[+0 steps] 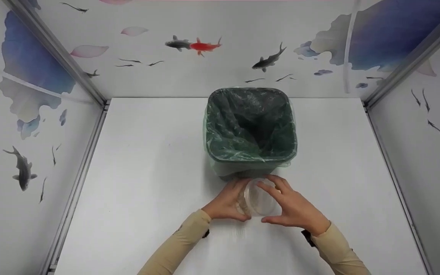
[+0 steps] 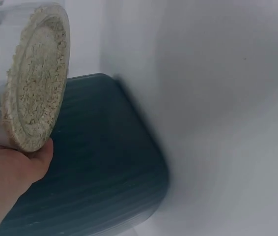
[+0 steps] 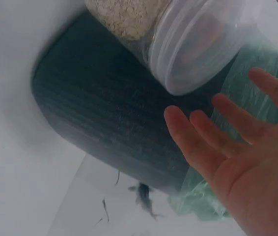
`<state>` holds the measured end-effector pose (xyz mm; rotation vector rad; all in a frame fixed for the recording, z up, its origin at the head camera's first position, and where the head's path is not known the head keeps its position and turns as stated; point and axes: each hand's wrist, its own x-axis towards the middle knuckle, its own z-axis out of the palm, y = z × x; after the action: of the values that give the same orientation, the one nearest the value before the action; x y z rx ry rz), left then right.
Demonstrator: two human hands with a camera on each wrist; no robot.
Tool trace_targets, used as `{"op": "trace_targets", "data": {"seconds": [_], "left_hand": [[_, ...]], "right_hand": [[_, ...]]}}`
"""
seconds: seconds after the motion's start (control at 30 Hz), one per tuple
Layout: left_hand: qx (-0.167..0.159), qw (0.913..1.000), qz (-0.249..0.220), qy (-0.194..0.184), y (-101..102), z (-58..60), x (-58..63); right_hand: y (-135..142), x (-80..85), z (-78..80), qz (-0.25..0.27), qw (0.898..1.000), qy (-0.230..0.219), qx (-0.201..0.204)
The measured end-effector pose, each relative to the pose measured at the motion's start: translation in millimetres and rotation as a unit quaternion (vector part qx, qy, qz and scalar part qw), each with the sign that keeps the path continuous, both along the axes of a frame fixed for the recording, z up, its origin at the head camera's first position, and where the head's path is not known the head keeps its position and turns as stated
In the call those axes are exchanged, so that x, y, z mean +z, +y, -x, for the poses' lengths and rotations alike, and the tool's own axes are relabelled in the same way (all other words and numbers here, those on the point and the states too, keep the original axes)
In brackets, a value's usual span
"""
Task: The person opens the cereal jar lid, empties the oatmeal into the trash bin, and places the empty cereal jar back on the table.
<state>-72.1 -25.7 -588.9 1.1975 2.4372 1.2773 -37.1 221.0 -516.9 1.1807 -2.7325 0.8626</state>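
Note:
My left hand grips a clear plastic jar around its side, in front of the bin. Through the jar's base, pale flakes like oats show in the left wrist view. A translucent round lid or rim faces my right hand; I cannot tell which it is. In the right wrist view the fingers of that hand are spread, apart from the jar's end. More flakes lie toward the jar's base.
Just beyond the hands stands a dark green bin, lined with a thin green plastic bag. The white table is bounded by panels printed with fish and petals at the back and both sides.

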Motion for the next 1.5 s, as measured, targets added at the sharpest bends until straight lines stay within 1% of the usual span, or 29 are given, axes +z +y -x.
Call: {"op": "trace_targets", "data": {"seconds": [0.07,0.17,0.33,0.47,0.57,0.67,0.77,0.83,0.9,1.0,1.03,1.1,1.17,1.2,1.27,1.33,1.37,1.43,1.47,1.5], "left_hand": [[0.002,0.9995,0.008,0.03,-0.2,-0.6,4.2],[0.003,0.9983,0.01,0.057,-0.5,-2.0,10.3],[-0.001,0.998,0.01,0.063,-3.1,-5.0,20.0],[-0.013,0.9983,0.021,0.053,-6.3,-6.7,28.4],[-0.029,0.9983,0.027,0.043,-8.0,-5.4,33.5],[-0.066,0.9973,0.021,0.025,-9.7,-1.0,36.0],[-0.113,0.9935,0.001,-0.005,-12.1,3.0,36.0],[-0.135,0.9906,-0.011,-0.02,-13.8,4.6,35.4],[-0.143,0.9891,-0.021,-0.03,-15.2,4.5,35.1],[-0.133,0.9901,-0.026,-0.037,-16.2,3.2,36.2],[-0.125,0.9911,-0.027,-0.037,-16.2,2.6,36.7],[-0.105,0.9932,-0.031,-0.038,-15.8,1.6,38.6],[-0.081,0.9957,-0.03,-0.032,-15.4,1.0,40.5],[-0.069,0.9968,-0.029,-0.029,-15.0,1.0,41.2],[-0.047,0.9982,-0.022,-0.029,-14.9,1.0,42.9],[-0.027,0.9993,-0.01,-0.024,-15.0,1.1,43.4],[-0.017,0.9997,0.0,-0.016,-15.0,1.1,43.5],[-0.002,0.9997,0.023,0.006,-14.5,0.7,42.9],[0.005,0.9991,0.037,0.022,-13.9,0.2,42.2],[0.01,0.9977,0.053,0.041,-12.9,-0.2,41.2]], "right_hand": [[-6.8,0.8,0.3,-0.005,1.0,-0.005,0.013],[-14.1,2.5,1.0,-0.011,1.0,-0.006,0.019],[-18.8,6.2,0.5,-0.015,1.0,0.02,0.016],[-19.7,9.5,-1.9,-0.015,0.999,0.036,0.023],[-20.4,13.4,-3.7,-0.02,0.998,0.041,0.033],[-21.0,18.0,-5.1,-0.033,0.996,0.057,0.06],[-21.1,22.1,-5.9,-0.046,0.99,0.085,0.104],[-20.6,23.2,-5.0,-0.053,0.985,0.097,0.129],[-20.2,22.5,-2.9,-0.052,0.983,0.099,0.145],[-19.2,21.7,0.6,-0.044,0.986,0.061,0.149],[-19.0,21.7,2.1,-0.033,0.988,0.04,0.144],[-17.4,23.4,4.2,-0.011,0.993,-0.019,0.119],[-14.6,25.0,5.3,0.026,0.993,-0.085,0.073],[-13.2,25.0,5.6,0.051,0.991,-0.112,0.043],[-11.4,24.4,4.2,0.098,0.981,-0.165,-0.023],[-11.8,21.1,1.6,0.135,0.967,-0.202,-0.081],[-12.8,19.1,-0.1,0.147,0.96,-0.216,-0.104],[-16.0,15.0,-3.9,0.16,0.946,-0.247,-0.138],[-17.7,13.4,-5.9,0.155,0.942,-0.258,-0.15],[-19.4,12.5,-8.1,0.144,0.941,-0.263,-0.16]]}}
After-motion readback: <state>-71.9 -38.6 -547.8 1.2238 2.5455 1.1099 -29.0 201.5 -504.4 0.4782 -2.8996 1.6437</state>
